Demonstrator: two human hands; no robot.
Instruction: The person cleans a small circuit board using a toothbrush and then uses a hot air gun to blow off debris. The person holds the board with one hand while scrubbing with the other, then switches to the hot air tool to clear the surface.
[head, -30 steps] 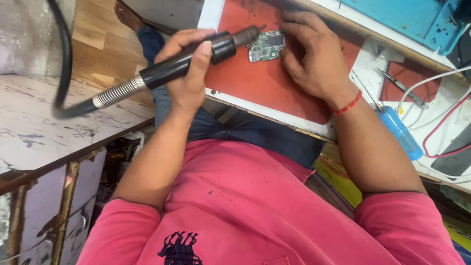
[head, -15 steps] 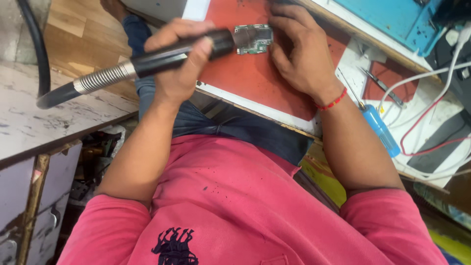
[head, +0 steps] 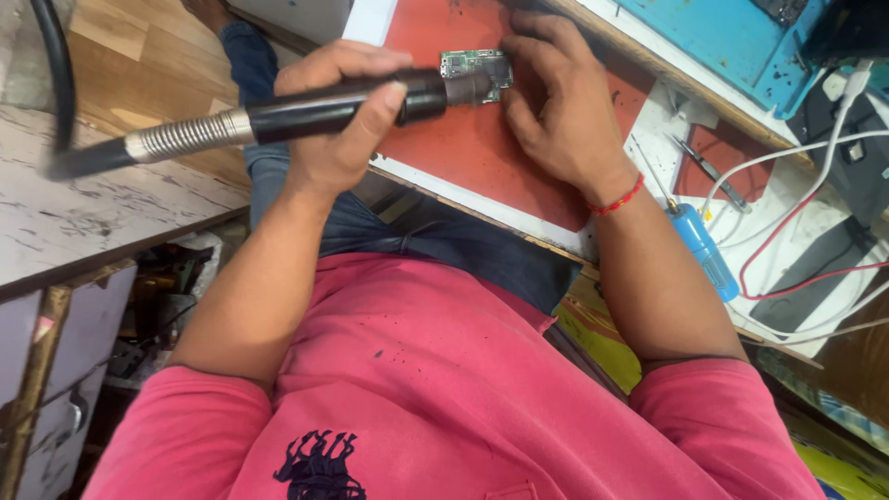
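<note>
heating of the circuit board (head: 477,67) goes on at upper middle of the frame, left hand (head: 338,148) gripping the hot-air wand (head: 315,109), right hand (head: 565,120) pressing spread fingers beside the board on the red mat (head: 482,157); steadiness seems needed.

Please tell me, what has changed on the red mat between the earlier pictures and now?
Little changed. The left hand keeps gripping the black hot-air handpiece, its nozzle still at the small circuit board. The right hand still rests beside the board on the red mat. Only the camera view shifted slightly.
</note>
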